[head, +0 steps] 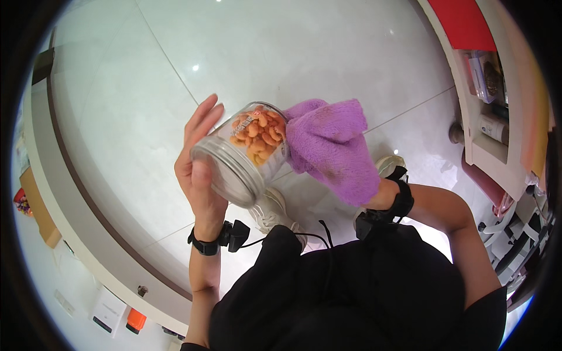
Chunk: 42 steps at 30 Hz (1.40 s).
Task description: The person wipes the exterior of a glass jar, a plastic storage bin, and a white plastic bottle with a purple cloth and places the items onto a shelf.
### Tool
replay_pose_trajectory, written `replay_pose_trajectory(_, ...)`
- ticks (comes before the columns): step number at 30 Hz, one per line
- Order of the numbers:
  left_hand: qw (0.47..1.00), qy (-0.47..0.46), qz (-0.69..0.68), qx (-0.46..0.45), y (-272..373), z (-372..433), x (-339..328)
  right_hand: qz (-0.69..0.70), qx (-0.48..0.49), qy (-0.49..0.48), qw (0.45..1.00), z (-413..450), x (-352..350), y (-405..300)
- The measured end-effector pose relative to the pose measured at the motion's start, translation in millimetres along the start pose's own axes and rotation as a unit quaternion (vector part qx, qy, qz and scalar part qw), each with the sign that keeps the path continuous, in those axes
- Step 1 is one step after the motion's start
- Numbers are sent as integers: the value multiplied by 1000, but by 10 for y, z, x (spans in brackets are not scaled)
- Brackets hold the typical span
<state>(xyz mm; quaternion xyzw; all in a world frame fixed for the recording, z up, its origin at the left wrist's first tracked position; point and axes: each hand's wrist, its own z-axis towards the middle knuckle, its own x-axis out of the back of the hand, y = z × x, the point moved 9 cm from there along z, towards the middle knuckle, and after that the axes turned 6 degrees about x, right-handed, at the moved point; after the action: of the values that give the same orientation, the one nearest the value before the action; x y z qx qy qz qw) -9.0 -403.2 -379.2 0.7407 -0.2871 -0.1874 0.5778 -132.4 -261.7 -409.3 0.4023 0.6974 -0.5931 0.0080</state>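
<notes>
A clear jar (274, 160) with a printed picture of cashew nuts is held tilted above the floor. Its ringed end points down and left; whether a clear lid covers that end I cannot tell. My left hand (198, 160) supports the ringed end, thumb against the rim and fingers stretched along the far side. A purple plush cloth (333, 145) covers my right hand, whose fingers are hidden inside it. The cloth presses against the jar's other end.
Pale floor tiles (307, 52) lie below, with my shoes (270, 210) on them. At left runs a white counter edge (88, 228), with a cardboard box (40, 208) and an orange object (136, 320). Open shelving (487, 149) holding containers stands at right.
</notes>
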Motion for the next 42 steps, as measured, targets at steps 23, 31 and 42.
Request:
replay_pose_trajectory(23,934,-12,-330,134,-318,-464,-242,-251,115,-280,920,-849,259,295)
replay_pose_trajectory(31,929,-56,-354,96,-173,-424,-325,-295,126,-327,889,-1019,542,388)
replay_pose_trajectory(42,900,-190,-390,28,-2,-405,-419,-309,137,-381,860,-1153,332,598)
